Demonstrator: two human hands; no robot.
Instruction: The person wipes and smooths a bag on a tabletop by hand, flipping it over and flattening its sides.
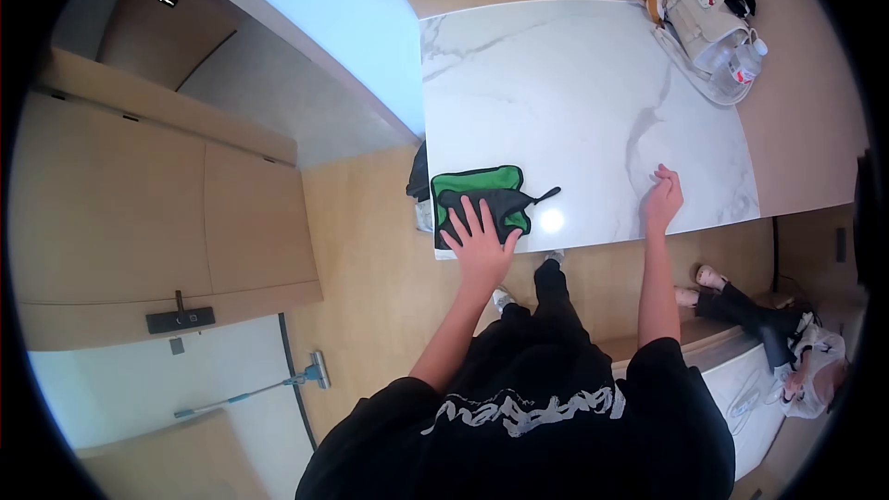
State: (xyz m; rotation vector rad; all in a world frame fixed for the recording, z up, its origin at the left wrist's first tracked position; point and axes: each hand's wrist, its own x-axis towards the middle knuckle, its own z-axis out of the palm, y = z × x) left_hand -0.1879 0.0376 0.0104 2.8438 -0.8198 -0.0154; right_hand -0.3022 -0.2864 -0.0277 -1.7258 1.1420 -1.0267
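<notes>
Cloth (482, 199), green-and-black, lies at the table's (574, 83) near-left corner; left hand (480, 245) presses it, fingers spread; right hand (661, 199) seems loosely curled at the near edge; keep the palm flat.

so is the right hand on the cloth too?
No. The right hand rests on the bare marble table, well apart from the green-and-black cloth, which only the left hand presses.

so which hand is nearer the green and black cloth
Left. The left hand lies flat on the green and black cloth at the table's near corner; the right hand rests on bare marble, well apart.
</notes>
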